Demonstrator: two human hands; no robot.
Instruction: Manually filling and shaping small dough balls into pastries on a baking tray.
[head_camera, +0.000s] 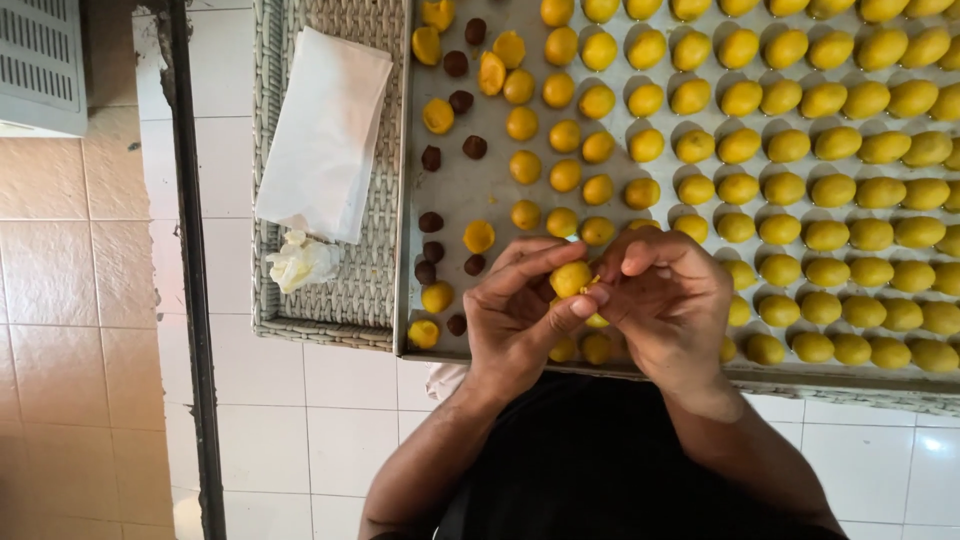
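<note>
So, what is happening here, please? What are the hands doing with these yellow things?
A person holds one yellow dough ball between both hands over a metal tray. The left hand cups it from below, and the right hand pinches at it with its fingertips. The right part of the tray is filled with rows of shaped yellow pieces. On the left part lie small dark brown balls among looser yellow pieces. Beside the tray, a white paper lies on a woven mat.
</note>
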